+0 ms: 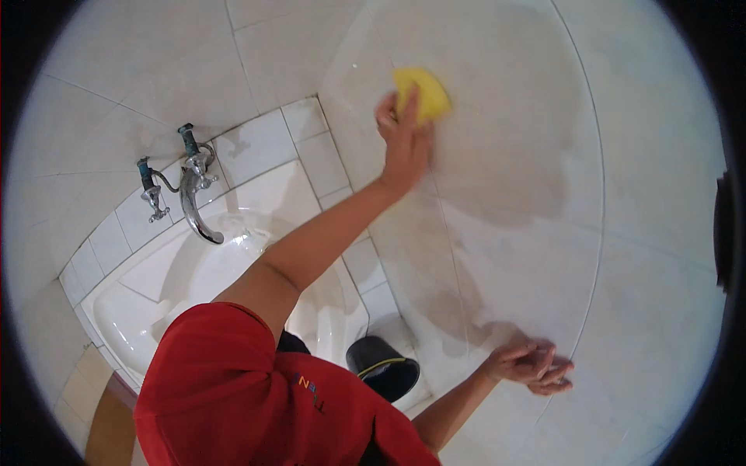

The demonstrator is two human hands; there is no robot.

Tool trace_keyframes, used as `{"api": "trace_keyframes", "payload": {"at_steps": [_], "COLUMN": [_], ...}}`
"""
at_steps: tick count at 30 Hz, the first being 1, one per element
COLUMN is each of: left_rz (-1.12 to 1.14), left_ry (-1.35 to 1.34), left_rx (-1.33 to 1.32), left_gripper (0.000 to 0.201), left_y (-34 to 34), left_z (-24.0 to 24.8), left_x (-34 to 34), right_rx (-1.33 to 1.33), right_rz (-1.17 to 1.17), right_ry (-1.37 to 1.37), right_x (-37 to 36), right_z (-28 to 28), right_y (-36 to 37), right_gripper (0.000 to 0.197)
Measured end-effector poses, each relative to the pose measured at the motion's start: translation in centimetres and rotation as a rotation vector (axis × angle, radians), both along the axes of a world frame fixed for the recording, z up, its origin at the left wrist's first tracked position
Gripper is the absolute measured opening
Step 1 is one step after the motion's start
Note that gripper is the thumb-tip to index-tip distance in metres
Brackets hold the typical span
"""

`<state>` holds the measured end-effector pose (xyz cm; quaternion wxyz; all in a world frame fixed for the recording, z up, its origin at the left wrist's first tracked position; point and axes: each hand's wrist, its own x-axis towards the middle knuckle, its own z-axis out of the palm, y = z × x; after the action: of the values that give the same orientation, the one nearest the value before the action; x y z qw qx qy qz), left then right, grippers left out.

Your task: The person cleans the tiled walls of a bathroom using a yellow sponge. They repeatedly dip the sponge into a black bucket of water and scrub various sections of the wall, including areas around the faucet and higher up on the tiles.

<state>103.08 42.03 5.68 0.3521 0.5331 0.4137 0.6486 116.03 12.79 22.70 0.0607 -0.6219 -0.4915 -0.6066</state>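
My left hand point(406, 144) presses a yellow sponge point(426, 95) against the pale tiled wall point(497, 132). The sponge is slightly blurred, and its lower part is covered by my fingers. From the red sleeve point(214, 349), my left arm stretches across the white washbasin point(186, 272) and hides part of its bowl. Lower on the right, my right hand point(532, 366) is empty, its fingers apart and loosely bent. It is close to the wall; whether it touches cannot be made out.
A chrome tap point(196, 203) with two handles and greenish fittings rises behind the basin. White ledge tiles point(252, 147) border the basin. A black bucket point(381, 369) with a yellow band stands to its right. Something dark point(725, 233) shows at the far right edge.
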Motion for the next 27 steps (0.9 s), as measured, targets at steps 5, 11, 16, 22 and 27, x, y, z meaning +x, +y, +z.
{"api": "trace_keyframes", "payload": {"at_steps": [5,11,16,22,27], "left_rz": [-0.016,-0.533,-0.181,0.002,-0.077], "left_ry": [0.086,0.221,0.158,-0.247,-0.205], "left_rx": [0.084,0.631,-0.204,-1.275,-1.116], "left_gripper": [0.057,0.059,0.061,0.063,0.063], "left_y": [-6.3,-17.0,-15.9,-10.9,-11.8], "left_z": [-1.6,-9.0,-10.0,-18.8,-12.5], "left_x": [2.3,2.3,3.7,4.4,3.6], "right_rx": [0.013,0.002,0.006,0.024,0.020], "right_rz": [0.033,0.020,-0.032,0.040,0.037], "right_ry": [0.010,0.008,0.007,-0.009,-0.001], "right_x": [-0.3,-0.1,-0.3,-0.1,0.1], "right_z": [0.5,0.5,0.4,0.4,0.3], "right_y": [0.4,0.2,-0.1,0.6,0.3], "right_gripper": [0.030,0.030,0.029,0.031,0.032]}}
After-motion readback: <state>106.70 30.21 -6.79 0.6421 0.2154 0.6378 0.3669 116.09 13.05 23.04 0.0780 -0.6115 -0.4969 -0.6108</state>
